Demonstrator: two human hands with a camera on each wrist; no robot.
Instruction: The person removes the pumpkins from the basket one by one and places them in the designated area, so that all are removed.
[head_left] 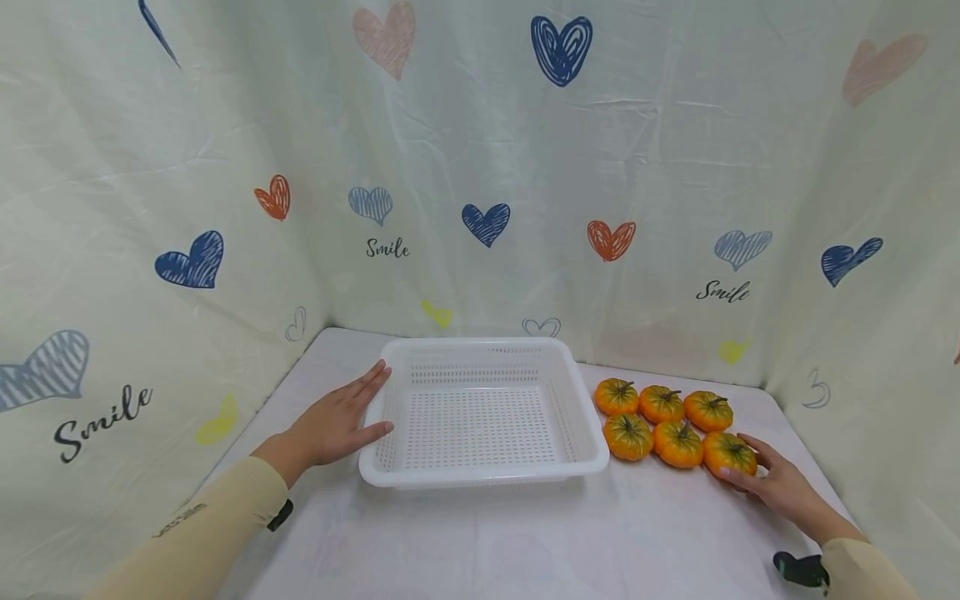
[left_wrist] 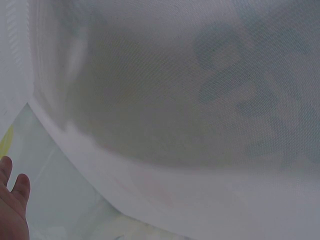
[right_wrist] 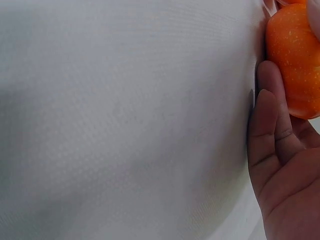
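Note:
My left hand (head_left: 333, 425) rests with straight, spread fingers on the left rim of a white plastic basket (head_left: 480, 477). In the left wrist view only part of that hand (left_wrist: 12, 205) shows, at the lower left edge. Over on the right, my right hand (head_left: 780, 487) grips a small orange pumpkin (head_left: 729, 454), thumb at its near side and fingers round its right side. The right wrist view shows this pumpkin (right_wrist: 295, 60) between the thumb and the fingers (right_wrist: 265, 112), low against the tabletop. It is the front right one of a group of small pumpkins (head_left: 678, 443).
Several orange pumpkins with green-streaked tops stand close together in two rows, right beside the basket's right rim. The basket has a perforated floor (head_left: 476, 425). A white cloth covers the table (head_left: 480, 542). Curtains (head_left: 487, 150) printed with hearts enclose the back and sides.

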